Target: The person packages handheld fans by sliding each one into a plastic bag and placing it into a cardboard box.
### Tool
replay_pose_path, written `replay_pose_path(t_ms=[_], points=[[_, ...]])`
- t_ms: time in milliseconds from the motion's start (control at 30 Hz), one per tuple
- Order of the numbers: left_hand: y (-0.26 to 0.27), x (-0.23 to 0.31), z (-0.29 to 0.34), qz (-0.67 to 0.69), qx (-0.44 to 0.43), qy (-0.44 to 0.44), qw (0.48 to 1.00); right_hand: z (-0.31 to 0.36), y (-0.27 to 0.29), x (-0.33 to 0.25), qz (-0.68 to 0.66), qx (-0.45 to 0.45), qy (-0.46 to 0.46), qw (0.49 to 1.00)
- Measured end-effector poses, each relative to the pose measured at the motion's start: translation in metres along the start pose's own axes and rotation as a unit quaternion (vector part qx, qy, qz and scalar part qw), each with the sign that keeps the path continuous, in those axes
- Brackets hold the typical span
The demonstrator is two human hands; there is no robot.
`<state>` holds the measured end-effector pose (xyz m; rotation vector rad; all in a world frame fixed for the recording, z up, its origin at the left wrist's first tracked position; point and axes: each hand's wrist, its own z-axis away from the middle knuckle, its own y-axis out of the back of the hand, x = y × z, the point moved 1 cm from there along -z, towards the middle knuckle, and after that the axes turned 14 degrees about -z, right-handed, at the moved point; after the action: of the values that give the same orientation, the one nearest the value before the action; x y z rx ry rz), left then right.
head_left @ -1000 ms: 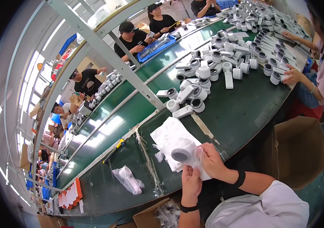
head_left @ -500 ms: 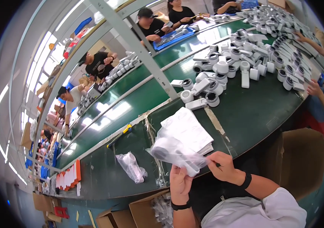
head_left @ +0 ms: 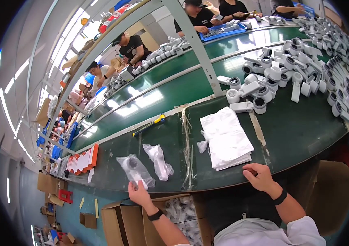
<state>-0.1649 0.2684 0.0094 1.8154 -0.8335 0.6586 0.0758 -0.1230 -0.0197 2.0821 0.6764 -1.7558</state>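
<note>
My left hand [head_left: 140, 194] is closed on the lower end of a white round-headed handheld device in a clear plastic bag [head_left: 134, 169], low over the table's near edge. Just beyond it lies another bagged device [head_left: 158, 161] of the same kind. My right hand [head_left: 260, 178] holds nothing; its fingers are loosely bent, with the thumb apart from the index finger. It hovers by the near right corner of a stack of flat white bags [head_left: 227, 139]. Unbagged white devices [head_left: 260, 88] are heaped beyond the stack, toward the right.
A yellow-and-black cutter knife [head_left: 149, 124] lies near the conveyor belt [head_left: 141, 98]. Orange-and-white boxes [head_left: 83, 160] stand at left. Below the edge, a cardboard box [head_left: 184, 217] holds several bagged devices. A metal post [head_left: 195, 49] rises ahead; co-workers sit across the belt.
The bagged device has moved left and down in my left hand, away from the bag stack. My right hand has let go of the bag. The view has shifted leftward.
</note>
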Motion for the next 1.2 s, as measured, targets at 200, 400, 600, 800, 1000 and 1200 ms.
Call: replay_pose_path(t_ms=[200,400,600,800,1000,1200], points=[[-0.046,-0.006,0.007,-0.163,0.017,-0.098,0.982,0.002,0.002,0.000,0.030,-0.001,0.021,0.999],[-0.056,0.003,0.023,-0.143,-0.051,-0.206,0.967,0.004,0.002,0.003,0.037,0.007,0.047,0.998],[-0.051,-0.003,0.024,-0.096,0.047,-0.276,0.955,0.003,0.003,-0.004,-0.021,0.008,0.031,0.999],[-0.032,0.067,0.100,0.061,-0.051,-0.322,0.943,-0.053,0.039,-0.070,0.078,0.113,0.112,0.984],[-0.087,0.076,0.152,0.195,-0.303,-0.178,0.916,-0.142,0.059,-0.043,0.254,0.148,0.050,0.955],[-0.095,0.082,0.154,0.201,-0.353,-0.082,0.910,-0.197,0.035,-0.020,0.371,0.025,-0.128,0.919]])
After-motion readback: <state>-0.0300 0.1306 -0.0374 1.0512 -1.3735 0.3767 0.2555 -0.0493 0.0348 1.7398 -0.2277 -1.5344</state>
